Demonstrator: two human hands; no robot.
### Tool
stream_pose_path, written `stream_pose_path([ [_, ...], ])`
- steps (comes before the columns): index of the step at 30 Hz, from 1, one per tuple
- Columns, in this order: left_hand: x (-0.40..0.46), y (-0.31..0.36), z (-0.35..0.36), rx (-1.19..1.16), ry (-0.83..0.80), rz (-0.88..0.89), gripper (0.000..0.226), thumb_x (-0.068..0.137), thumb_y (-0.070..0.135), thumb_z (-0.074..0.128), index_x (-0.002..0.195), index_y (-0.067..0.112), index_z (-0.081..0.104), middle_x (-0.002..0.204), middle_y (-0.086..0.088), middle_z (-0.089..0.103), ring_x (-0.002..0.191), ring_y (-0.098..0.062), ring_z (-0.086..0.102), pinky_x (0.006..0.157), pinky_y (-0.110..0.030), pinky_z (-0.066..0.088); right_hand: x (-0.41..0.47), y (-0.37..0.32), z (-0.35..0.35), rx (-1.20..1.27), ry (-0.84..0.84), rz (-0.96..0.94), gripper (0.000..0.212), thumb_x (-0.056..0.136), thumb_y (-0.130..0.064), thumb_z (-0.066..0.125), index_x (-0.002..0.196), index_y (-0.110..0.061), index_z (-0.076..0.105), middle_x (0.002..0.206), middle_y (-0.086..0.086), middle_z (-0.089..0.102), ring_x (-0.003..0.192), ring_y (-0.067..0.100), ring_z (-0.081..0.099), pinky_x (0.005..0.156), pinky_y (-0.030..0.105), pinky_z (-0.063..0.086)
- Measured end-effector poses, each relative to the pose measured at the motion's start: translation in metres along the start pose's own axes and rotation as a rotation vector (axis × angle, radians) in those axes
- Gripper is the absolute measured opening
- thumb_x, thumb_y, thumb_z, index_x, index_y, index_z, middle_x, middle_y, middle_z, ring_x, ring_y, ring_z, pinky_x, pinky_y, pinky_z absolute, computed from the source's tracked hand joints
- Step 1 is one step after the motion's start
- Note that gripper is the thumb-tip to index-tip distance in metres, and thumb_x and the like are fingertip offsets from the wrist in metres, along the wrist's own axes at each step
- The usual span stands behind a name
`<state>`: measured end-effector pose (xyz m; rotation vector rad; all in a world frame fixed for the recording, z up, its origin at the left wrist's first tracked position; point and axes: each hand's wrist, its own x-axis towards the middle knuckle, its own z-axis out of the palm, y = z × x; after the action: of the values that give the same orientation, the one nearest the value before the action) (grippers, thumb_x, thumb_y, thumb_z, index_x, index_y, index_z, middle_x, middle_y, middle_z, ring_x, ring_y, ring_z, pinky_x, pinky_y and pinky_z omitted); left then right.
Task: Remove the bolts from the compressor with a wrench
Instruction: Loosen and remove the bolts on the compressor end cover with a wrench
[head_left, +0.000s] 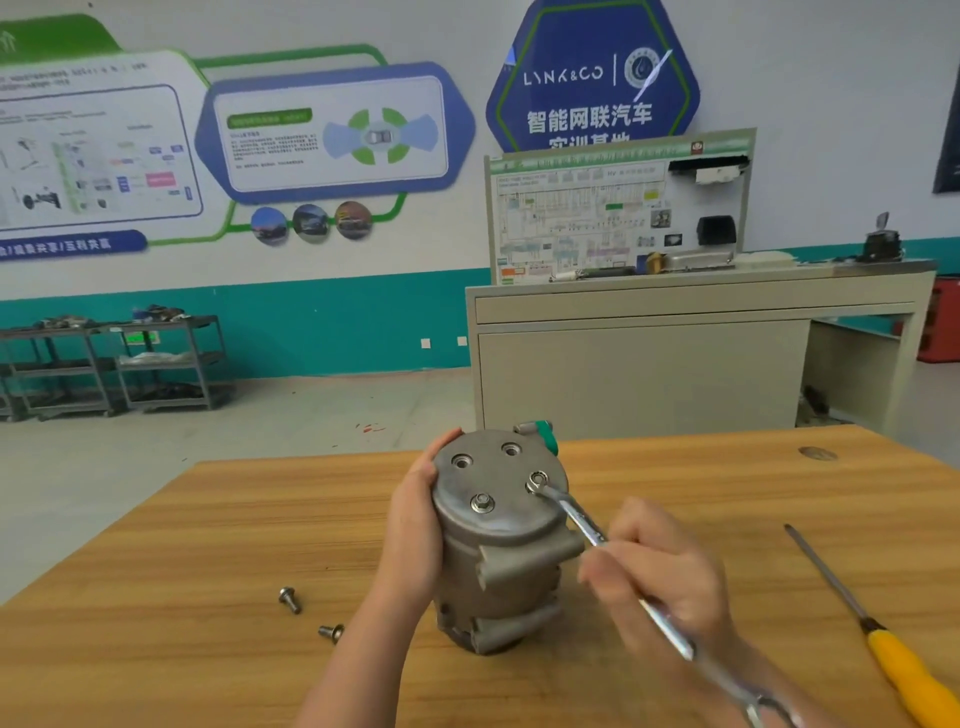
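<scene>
On the wooden tabletop a grey metal compressor stands upright, centre. The left hand wraps its nine o'clock side; the right hand grips a silver wrench on the three o'clock bolt. A yellow-handled screwdriver lies at four o'clock, two loose bolts at eight

Worktop open at left and far edge; two loose bolts lie left of compressor, screwdriver blocks right side.
</scene>
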<state>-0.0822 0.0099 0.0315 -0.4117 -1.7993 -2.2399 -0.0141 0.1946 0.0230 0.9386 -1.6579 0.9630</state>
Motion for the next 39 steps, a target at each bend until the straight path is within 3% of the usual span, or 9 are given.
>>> stream_pose_path([
  [5, 0.004, -0.008, -0.001, 0.042, 0.043, 0.000, 0.050, 0.099, 0.017, 0.020, 0.121, 0.029, 0.064, 0.106, -0.002, 0.074, 0.099, -0.017, 0.069, 0.073, -0.024, 0.056, 0.012, 0.057, -0.011, 0.546, 0.363, 1.051, 0.028, 0.096, -0.037, 0.051, 0.099, -0.015, 0.068, 0.050, -0.005, 0.043, 0.042, 0.009, 0.038, 0.040, 0.020, 0.031],
  [10, 0.007, -0.010, 0.004, 0.065, 0.043, -0.010, 0.048, 0.086, 0.032, 0.029, 0.112, 0.040, 0.068, 0.108, 0.001, 0.073, 0.101, -0.015, 0.068, 0.081, -0.032, 0.052, 0.078, 0.108, -0.007, 0.336, 0.027, 1.318, 0.035, 0.087, -0.040, 0.069, 0.072, -0.012, 0.055, 0.040, -0.008, 0.041, 0.033, 0.008, 0.033, 0.034, 0.017, 0.022],
  [15, 0.009, -0.009, 0.008, 0.080, 0.040, 0.018, 0.051, 0.082, 0.037, 0.029, 0.117, 0.036, 0.067, 0.108, 0.001, 0.073, 0.104, -0.016, 0.067, 0.087, -0.036, 0.051, 0.135, 0.089, 0.036, -0.151, -0.375, 0.982, 0.044, 0.087, -0.045, 0.068, 0.070, -0.004, 0.066, 0.056, 0.002, 0.052, 0.051, 0.017, 0.045, 0.053, 0.026, 0.038],
  [20, 0.001, -0.005, 0.003, 0.203, 0.051, 0.168, 0.034, 0.101, 0.019, 0.031, 0.110, 0.024, 0.063, 0.103, 0.013, 0.073, 0.107, -0.009, 0.065, 0.084, -0.024, 0.052, 0.137, 0.007, 0.065, -0.254, -0.727, 0.469, 0.033, 0.083, -0.049, 0.069, 0.077, -0.017, 0.074, 0.064, -0.004, 0.062, 0.062, 0.010, 0.052, 0.055, 0.026, 0.040],
  [22, -0.005, -0.007, 0.000, 0.225, 0.065, 0.148, 0.027, 0.102, 0.010, 0.036, 0.105, 0.028, 0.057, 0.097, 0.021, 0.070, 0.106, -0.001, 0.062, 0.077, -0.012, 0.049, 0.113, -0.022, 0.055, -0.299, -0.725, 0.165, 0.026, 0.085, -0.051, 0.064, 0.088, -0.026, 0.071, 0.078, -0.011, 0.064, 0.074, 0.008, 0.056, 0.065, 0.027, 0.046],
  [27, 0.003, -0.005, -0.001, 0.009, 0.014, 0.030, 0.041, 0.097, 0.028, 0.028, 0.118, 0.025, 0.064, 0.110, -0.011, 0.072, 0.105, -0.025, 0.067, 0.081, -0.034, 0.055, 0.038, -0.036, 0.000, -0.133, -0.452, -0.186, 0.020, 0.082, -0.037, 0.073, 0.075, -0.020, 0.065, 0.069, -0.005, 0.045, 0.064, 0.011, 0.041, 0.060, 0.024, 0.034],
  [34, 0.008, -0.007, -0.005, 0.006, 0.038, -0.015, 0.047, 0.090, 0.033, 0.029, 0.111, 0.038, 0.071, 0.111, -0.003, 0.073, 0.104, -0.020, 0.068, 0.081, -0.034, 0.055, -0.001, 0.005, -0.046, 0.422, 0.139, 0.728, 0.025, 0.075, -0.049, 0.071, 0.096, -0.040, 0.062, 0.064, -0.004, 0.050, 0.055, 0.012, 0.046, 0.053, 0.020, 0.044],
  [36, 0.009, -0.005, -0.003, -0.002, 0.046, -0.017, 0.050, 0.097, 0.024, 0.024, 0.112, 0.034, 0.071, 0.110, -0.004, 0.073, 0.105, -0.022, 0.068, 0.086, -0.038, 0.052, 0.013, 0.029, -0.038, 0.452, 0.241, 1.029, 0.045, 0.070, -0.068, 0.069, 0.085, -0.026, 0.063, 0.056, -0.003, 0.045, 0.050, 0.014, 0.040, 0.048, 0.025, 0.037],
  [39, 0.011, -0.006, 0.002, 0.014, 0.042, -0.021, 0.052, 0.099, 0.020, 0.021, 0.113, 0.031, 0.069, 0.106, -0.003, 0.074, 0.100, -0.019, 0.069, 0.084, -0.038, 0.052, 0.045, 0.070, -0.024, 0.557, 0.270, 1.343, 0.043, 0.083, -0.054, 0.066, 0.078, -0.013, 0.052, 0.046, -0.005, 0.035, 0.036, 0.010, 0.030, 0.036, 0.022, 0.023],
])
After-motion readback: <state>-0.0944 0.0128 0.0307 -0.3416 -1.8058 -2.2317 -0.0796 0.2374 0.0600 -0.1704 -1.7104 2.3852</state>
